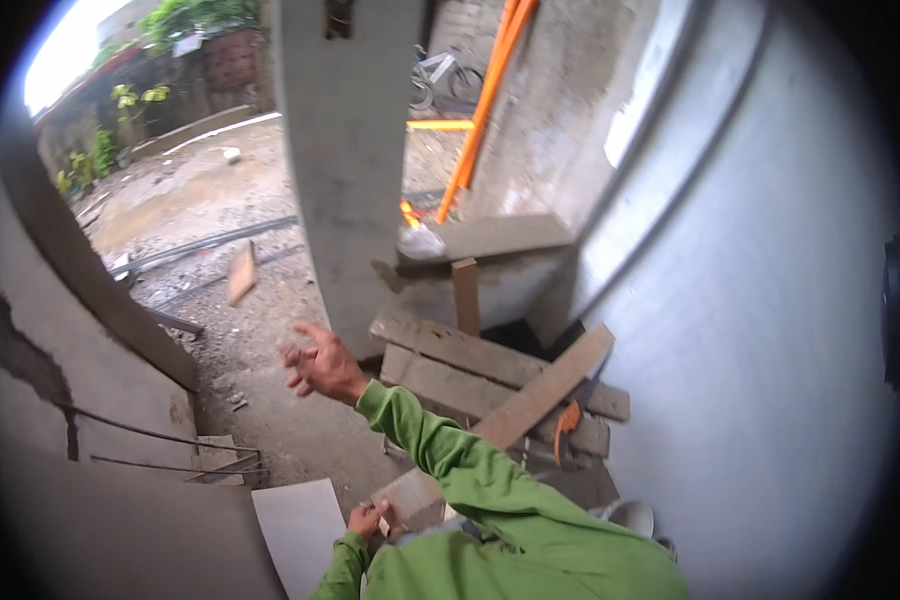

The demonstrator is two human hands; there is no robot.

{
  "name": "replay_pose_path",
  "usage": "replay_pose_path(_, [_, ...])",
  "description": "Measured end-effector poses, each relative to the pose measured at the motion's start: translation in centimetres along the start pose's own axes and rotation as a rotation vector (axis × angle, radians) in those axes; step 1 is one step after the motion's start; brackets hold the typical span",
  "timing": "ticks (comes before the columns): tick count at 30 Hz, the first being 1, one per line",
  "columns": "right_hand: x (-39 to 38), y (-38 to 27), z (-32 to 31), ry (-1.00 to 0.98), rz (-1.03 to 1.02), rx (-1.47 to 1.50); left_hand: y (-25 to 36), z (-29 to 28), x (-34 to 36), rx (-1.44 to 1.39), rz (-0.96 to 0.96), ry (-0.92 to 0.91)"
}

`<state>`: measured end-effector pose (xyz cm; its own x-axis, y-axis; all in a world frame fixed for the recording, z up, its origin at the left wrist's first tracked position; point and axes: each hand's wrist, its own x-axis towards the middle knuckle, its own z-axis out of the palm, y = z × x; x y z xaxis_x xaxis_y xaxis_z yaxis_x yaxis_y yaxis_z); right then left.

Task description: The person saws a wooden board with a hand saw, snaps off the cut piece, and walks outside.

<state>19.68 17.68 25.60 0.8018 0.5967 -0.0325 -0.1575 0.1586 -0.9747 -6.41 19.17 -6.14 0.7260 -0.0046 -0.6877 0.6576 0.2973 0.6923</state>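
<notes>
My right hand [320,365] reaches out toward the doorway with its fingers spread and nothing in them. Lower down, my left hand [368,518] is closed on the near end of a wooden plank [545,390]. That plank slants up to the right, passing beneath my green right sleeve, which hides its middle. It lies across several thick, dusty boards [450,375] stacked by the wall. Beyond my right hand, in the doorway, is a short wood offcut [241,273]; whether it touches the ground I cannot tell.
An orange-handled handsaw [567,430] rests against the boards. A white panel [300,535] lies beside my left forearm. Thin metal rods [160,430] stick out from the left wall. Orange pipes [485,100] lean behind a grey column [350,180]. Black hoses [210,250] cross the ground outside.
</notes>
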Motion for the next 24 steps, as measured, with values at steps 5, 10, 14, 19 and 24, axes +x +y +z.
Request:
replay_pose_path(5, [-11.4, 7.7, -9.8, -0.079, 0.236, -0.215, 0.4, 0.3, -0.4, -0.047, 0.022, 0.036])
replay_pose_path(10, [-26.3, 15.5, -20.8, 0.462, 0.618, -0.047, 0.8, 2.2, -1.3, -0.077, -0.049, 0.195])
replay_pose_path(14, [-30.9, 16.0, -24.7, 0.597, 0.762, 0.037, -0.7, 3.0, -1.1, -0.043, 0.164, 0.405])
replay_pose_path(19, [-29.3, 18.2, -28.9, 0.78, 0.654, 0.095, 3.9, 6.0, -3.5, 0.003, 0.286, 0.572])
replay_pose_path(24, [-26.3, 18.4, -30.9, 0.741, 0.645, 0.31, 5.4, 5.5, -2.8, 0.118, 0.333, 0.751])
